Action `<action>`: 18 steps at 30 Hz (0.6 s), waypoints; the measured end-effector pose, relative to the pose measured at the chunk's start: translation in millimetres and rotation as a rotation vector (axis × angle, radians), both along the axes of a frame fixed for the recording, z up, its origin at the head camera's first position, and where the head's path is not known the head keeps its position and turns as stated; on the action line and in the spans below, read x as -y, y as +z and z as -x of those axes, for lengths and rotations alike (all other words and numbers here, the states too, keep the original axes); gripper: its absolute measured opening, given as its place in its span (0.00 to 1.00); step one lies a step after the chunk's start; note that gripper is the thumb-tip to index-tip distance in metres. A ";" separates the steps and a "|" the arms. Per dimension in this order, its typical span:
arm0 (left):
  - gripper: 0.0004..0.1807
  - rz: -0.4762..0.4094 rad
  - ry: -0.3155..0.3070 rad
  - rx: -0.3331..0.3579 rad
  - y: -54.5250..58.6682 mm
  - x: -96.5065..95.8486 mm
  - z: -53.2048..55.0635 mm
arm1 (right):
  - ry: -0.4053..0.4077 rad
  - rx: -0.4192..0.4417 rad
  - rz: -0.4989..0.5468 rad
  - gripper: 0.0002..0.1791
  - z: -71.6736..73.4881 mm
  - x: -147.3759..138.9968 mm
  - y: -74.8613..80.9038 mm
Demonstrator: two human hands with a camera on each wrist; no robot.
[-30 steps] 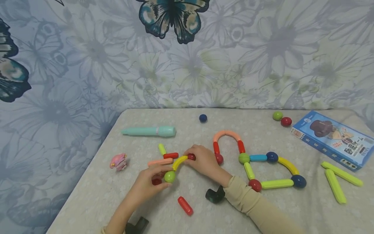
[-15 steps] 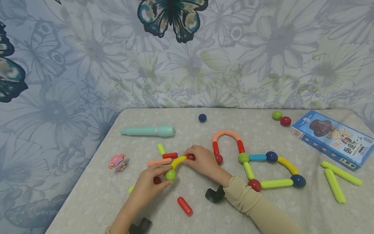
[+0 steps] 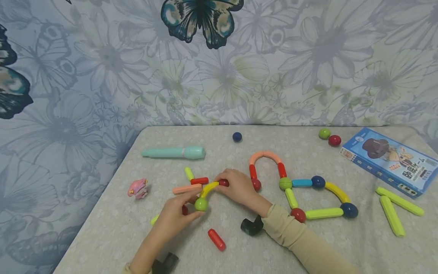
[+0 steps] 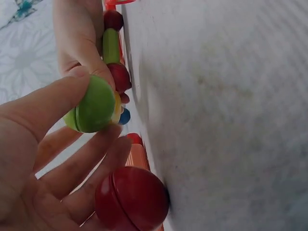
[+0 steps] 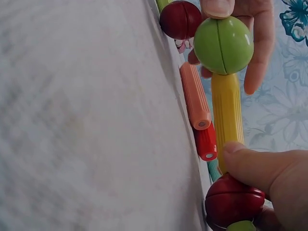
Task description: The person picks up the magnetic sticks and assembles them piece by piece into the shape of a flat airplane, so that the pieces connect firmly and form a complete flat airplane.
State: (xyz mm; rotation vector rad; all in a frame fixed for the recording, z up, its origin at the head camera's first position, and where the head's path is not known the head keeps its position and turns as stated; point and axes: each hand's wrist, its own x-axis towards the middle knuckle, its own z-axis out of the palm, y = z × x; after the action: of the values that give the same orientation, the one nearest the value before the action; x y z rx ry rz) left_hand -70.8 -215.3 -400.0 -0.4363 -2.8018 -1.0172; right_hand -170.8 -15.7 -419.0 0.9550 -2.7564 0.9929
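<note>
Yellow curved rod (image 3: 209,187) bridges our two sets of fingertips in the head view: a green ball (image 3: 201,204) caps its end between the left hand's (image 3: 172,213) thumb and fingers, and the right hand (image 3: 238,187) pinches its other end, against a dark red ball (image 3: 224,183). Beyond the right fingers a frame (image 3: 291,198) stands joined; past the left fingertips a peach rod (image 3: 186,189) lies outside it, so we judge the joining partly done.

In the left wrist view, our thumb and loosely curved fingers hold the green ball; another red ball (image 4: 139,197) sits just beside those fingers.

In the right wrist view, our thumb presses the rod; the fingers opposite are mostly hidden.
</note>
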 end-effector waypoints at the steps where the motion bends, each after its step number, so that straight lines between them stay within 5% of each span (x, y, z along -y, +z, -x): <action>1: 0.33 0.001 -0.004 0.017 0.1 -0.1 0.3 | 0.000 0.001 -0.002 0.11 -0.1 0.0 0.3; 18: 0.25 -0.098 -0.172 0.146 -6.6 14.1 10.8 | 0.011 0.019 -0.025 0.11 0.3 -1.0 2.4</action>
State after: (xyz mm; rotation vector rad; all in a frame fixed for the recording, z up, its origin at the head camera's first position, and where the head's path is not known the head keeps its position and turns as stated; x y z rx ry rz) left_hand -81.6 -229.4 -406.6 -0.6233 -2.8640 -1.2642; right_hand -171.1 -14.7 -416.7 0.9701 -2.7886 0.9761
